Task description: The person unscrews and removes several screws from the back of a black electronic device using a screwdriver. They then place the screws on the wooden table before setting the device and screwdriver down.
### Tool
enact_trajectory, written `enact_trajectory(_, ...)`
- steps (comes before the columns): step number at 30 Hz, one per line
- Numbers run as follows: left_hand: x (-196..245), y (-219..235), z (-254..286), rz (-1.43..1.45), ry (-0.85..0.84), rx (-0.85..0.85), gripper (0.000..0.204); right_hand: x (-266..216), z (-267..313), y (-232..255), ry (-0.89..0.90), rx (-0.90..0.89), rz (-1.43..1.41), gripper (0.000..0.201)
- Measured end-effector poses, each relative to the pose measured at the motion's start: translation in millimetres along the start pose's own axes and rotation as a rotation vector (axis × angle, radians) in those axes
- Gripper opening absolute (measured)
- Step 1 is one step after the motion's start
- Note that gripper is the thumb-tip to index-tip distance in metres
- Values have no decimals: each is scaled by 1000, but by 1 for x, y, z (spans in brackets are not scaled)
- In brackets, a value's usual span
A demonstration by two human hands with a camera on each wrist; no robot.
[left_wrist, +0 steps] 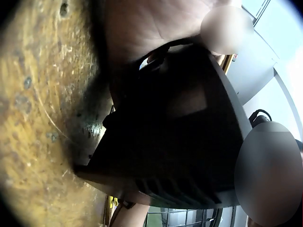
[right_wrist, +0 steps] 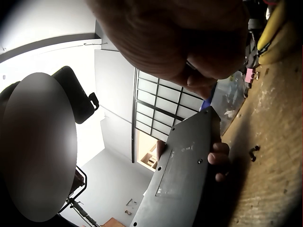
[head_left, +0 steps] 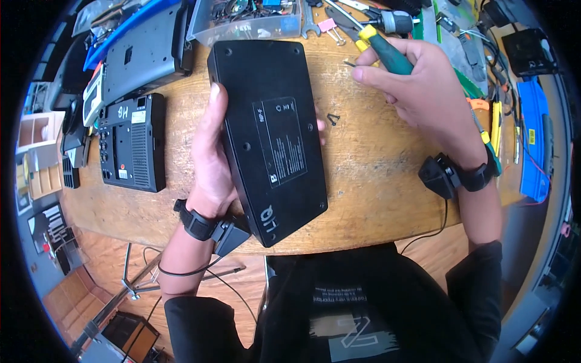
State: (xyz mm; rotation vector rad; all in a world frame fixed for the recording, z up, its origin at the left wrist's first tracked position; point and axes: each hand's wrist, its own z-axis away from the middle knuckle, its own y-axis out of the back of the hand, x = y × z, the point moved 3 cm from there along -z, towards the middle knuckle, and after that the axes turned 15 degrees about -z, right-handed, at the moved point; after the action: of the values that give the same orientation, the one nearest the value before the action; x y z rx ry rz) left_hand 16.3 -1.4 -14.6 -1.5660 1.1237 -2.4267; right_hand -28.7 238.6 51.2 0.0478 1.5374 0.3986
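My left hand [head_left: 212, 151] grips a black electronics box [head_left: 254, 139] by its sides, thumb along the near edge and fingertips showing past the far one. Its flat face, with a printed label and several screw holes, is turned up and tilted over the table. In my right hand [head_left: 423, 78] is a screwdriver [head_left: 390, 53] with a green and yellow handle, its shaft pointing up and away from the box. A small dark piece shows at the right thumb and fingertip. Two dark screws [head_left: 332, 119] lie on the table beside the box, seen also in the right wrist view.
A second black device [head_left: 133, 142] lies on the table [head_left: 375, 199] at left, near a larger dark panel [head_left: 145, 54]. At the back stands a clear bin [head_left: 242, 21] of parts, beside a wrench [head_left: 310, 23] and pink binder clip [head_left: 330, 27]. Tools line the right side.
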Motion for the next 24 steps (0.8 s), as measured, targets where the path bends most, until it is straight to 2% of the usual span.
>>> enact_trajectory(4,-3,-1,3,-32,7,52,112,-7,-12,-9,24,-52,58,22)
enact_trajectory(10,-3,-3,5,-197,17,83,113,-11,-24,-18,-26,-54,-53,22)
enact_trajectory(13,-3,-5,4,-244,23,97,114,-4,-30,-22,26,-34,-39,22)
enact_trajectory(16,-3,-5,2,-297,30,84,114,-1,-33,-25,108,-3,67,23)
enact_trajectory(20,-4,-6,0,-304,35,75,114,7,-35,-27,354,37,153,22)
enact_trajectory(23,-4,-7,1,-124,6,46,90,5,-29,-35,491,68,220,21)
enact_trajectory(24,-4,-7,2,-133,-1,49,89,5,-27,-37,511,66,248,20)
